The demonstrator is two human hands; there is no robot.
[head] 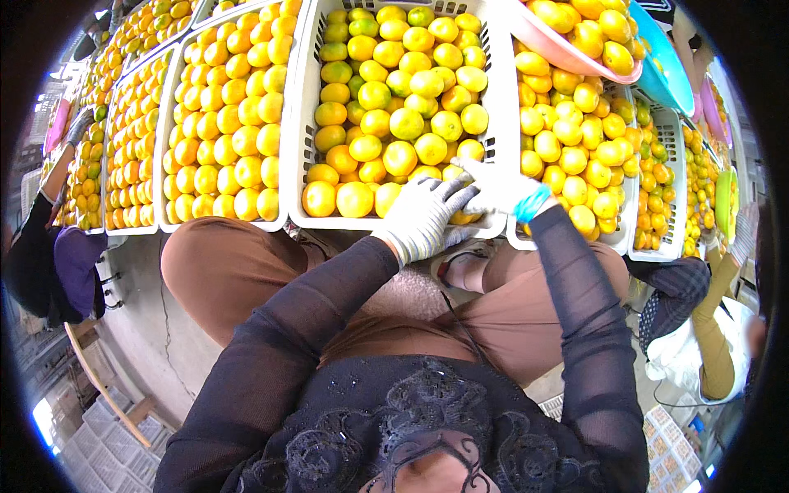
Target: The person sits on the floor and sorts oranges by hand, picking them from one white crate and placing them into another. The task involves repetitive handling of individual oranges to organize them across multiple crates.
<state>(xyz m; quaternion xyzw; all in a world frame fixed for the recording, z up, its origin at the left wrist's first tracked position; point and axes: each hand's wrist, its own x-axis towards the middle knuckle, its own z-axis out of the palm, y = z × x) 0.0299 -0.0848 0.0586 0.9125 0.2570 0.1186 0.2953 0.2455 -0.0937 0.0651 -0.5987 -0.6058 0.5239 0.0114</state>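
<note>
In front of me is a white plastic crate [298, 142] of yellow-orange and greenish mandarins [405, 123]. Over its near right corner, my left hand [422, 212] in a striped knit glove reaches across the front row, its thumb low by the rim. My right hand [490, 188], in a white glove with a blue band [532, 203] at the wrist, meets the left fingertips. Below the touching fingers a mandarin [463, 217] shows in part. Whether either hand grips a fruit is hidden by the gloves.
Left stands a crate of neatly rowed mandarins [234, 123]; right, a crate of looser ones [573, 135]. A pink basin [555, 46] of fruit rests over the right crate's far end, beside a blue basin [669, 68]. Co-workers sit at both sides, one sleeve [715, 320] visible right.
</note>
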